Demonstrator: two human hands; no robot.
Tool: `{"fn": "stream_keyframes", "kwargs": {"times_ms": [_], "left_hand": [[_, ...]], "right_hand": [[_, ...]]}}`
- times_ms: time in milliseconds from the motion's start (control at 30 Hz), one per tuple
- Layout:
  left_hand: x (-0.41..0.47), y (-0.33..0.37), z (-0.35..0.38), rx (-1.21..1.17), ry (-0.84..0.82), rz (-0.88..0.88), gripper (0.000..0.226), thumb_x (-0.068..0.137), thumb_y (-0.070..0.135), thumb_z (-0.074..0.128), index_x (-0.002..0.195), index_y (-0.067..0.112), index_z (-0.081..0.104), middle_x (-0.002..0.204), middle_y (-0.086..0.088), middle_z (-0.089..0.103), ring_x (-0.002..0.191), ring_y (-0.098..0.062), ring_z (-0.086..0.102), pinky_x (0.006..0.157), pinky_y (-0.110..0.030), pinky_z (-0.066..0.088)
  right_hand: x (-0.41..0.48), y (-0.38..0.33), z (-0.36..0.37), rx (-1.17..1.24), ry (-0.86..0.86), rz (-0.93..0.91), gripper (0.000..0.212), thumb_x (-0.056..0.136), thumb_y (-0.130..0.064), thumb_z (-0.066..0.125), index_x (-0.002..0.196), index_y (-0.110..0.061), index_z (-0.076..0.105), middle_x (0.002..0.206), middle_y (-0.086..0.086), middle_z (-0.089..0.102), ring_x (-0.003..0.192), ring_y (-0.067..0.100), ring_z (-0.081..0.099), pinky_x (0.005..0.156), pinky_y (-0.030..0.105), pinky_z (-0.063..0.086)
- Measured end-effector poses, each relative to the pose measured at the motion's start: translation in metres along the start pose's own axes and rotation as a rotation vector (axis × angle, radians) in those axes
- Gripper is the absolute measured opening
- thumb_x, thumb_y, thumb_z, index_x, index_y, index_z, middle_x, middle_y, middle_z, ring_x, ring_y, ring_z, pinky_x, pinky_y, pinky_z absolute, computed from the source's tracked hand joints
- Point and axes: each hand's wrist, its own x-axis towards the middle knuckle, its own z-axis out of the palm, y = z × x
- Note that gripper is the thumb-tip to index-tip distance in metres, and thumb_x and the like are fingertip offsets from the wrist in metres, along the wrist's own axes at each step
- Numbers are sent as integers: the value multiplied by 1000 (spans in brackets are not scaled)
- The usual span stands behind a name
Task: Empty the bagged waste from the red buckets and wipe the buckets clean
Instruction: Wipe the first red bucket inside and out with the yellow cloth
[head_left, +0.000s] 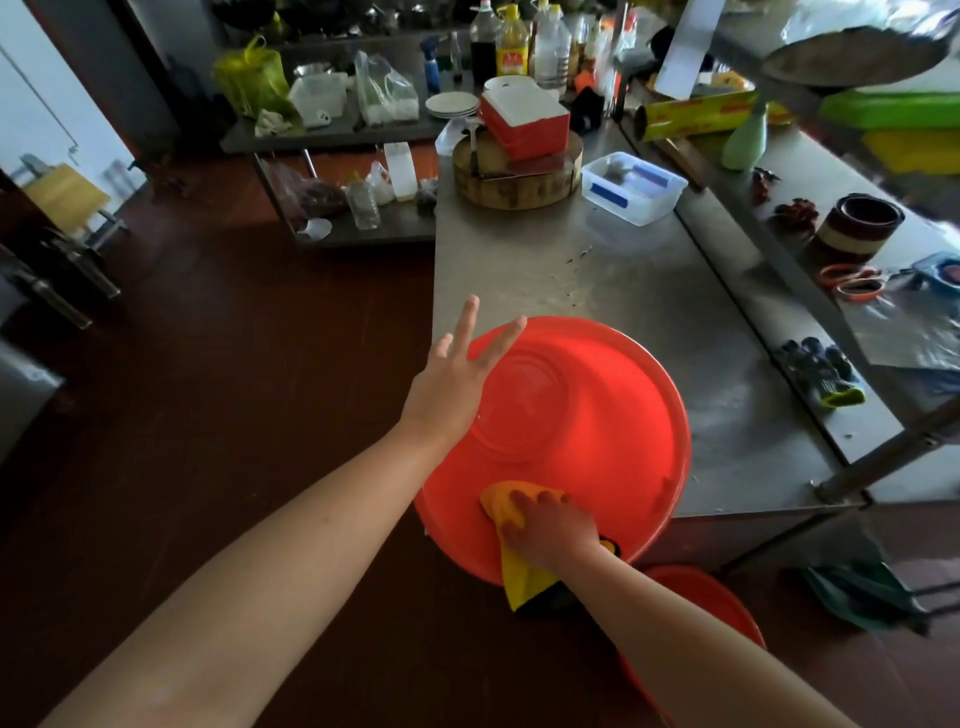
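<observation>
- The round red plastic bucket lies on the near left corner of the grey steel surface, with its near edge jutting out past the corner over the brown floor. Its wide circular face, marked with concentric rings, is turned up toward the camera. I cannot tell for certain whether that face is the inside or the underside.
- The right hand presses a crumpled yellow cloth against the near part of the bucket. Its grip is clenched around the cloth, and a tail of cloth hangs down below the rim.
- The left hand is released, its fingers straight and spread over the bucket's far left rim. Whether it touches the rim or hovers just above is unclear.
- From the cloth, the unwiped face stretches away to the far right. A wiping stroke would likely run that way, with the left hand placed to steady the rim.
- A second red bucket sits lower down, near and right, partly hidden by the right forearm.
- No bagged waste shows in either bucket, so the work appears to be at the wiping stage.
</observation>
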Motion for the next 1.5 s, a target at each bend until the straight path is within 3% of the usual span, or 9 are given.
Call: {"fn": "stream_keyframes", "kwargs": {"times_ms": [100, 200, 367, 467, 533, 700, 967, 1200, 1500], "left_hand": [[2, 1, -1, 4, -11, 13, 121, 78, -21, 53, 155, 54, -4, 166, -15, 5, 108, -37, 56, 40, -28, 46], [3, -2, 2, 22, -7, 2, 120, 79, -19, 56, 156, 53, -3, 163, -18, 14, 112, -40, 56, 38, -18, 26], [2, -6, 5, 57, 24, -26, 114, 87, -11, 61, 156, 50, -6, 163, -20, 13, 128, -47, 46, 46, -30, 47], [-1, -12, 9, 186, 45, -17, 103, 88, -6, 59, 161, 28, -6, 166, -19, 2, 142, -50, 30, 67, -43, 61], [-1, -19, 13, 306, 76, 64, 93, 92, -4, 56, 161, 12, -5, 168, -16, -3, 148, -47, 20, 87, -50, 58], [9, -31, 12, 476, 52, 239, 92, 89, 0, 52, 162, 24, 0, 167, -16, -9, 149, -47, 13, 107, -57, 41], [20, -16, 21, 483, 23, 170, 98, 92, 22, 63, 161, 30, -6, 165, -24, -8, 147, -47, 16, 115, -59, 27], [22, -14, 22, 517, 22, 98, 98, 92, 33, 65, 160, 35, -6, 163, -28, -11, 146, -48, 18, 109, -56, 33], [24, -27, 13, 512, -26, 106, 75, 91, 14, 60, 155, 38, 30, 165, -23, -6, 134, -47, 30, 88, -53, 44]], "right_hand": [[-1, -10, 6, 39, 23, -10, 65, 95, -68, 29, 152, -39, 26, 152, 4, 40, 138, 38, 33, 104, 53, 36], [0, -11, 10, 56, 45, -17, 63, 95, -67, 28, 152, -40, 26, 160, 1, 29, 145, 34, 24, 110, 58, 31], [3, -3, 8, 6, -4, -27, 65, 97, -64, 27, 156, -38, 19, 165, -1, 18, 147, 34, 22, 111, 55, 34], [4, -3, 3, -28, -24, -31, 61, 98, -60, 29, 155, -38, 21, 163, -1, 22, 144, 35, 29, 107, 55, 37], [6, -1, -2, -48, -26, -32, 59, 99, -58, 31, 153, -38, 24, 160, -1, 27, 141, 35, 32, 105, 55, 39], [12, 6, -15, -81, -70, -39, 59, 98, -58, 34, 153, -40, 26, 156, -1, 34, 138, 35, 37, 104, 53, 41], [19, 15, -22, -98, -97, -59, 59, 98, -59, 33, 153, -38, 26, 156, 0, 34, 139, 35, 35, 103, 52, 41], [23, 19, -32, -134, -82, -87, 55, 98, -54, 33, 150, -36, 31, 152, 3, 38, 137, 36, 36, 102, 51, 40], [36, 0, -35, -193, -80, -81, 51, 103, -37, 33, 153, -42, 24, 152, 9, 33, 133, 42, 37, 103, 55, 41]]}}
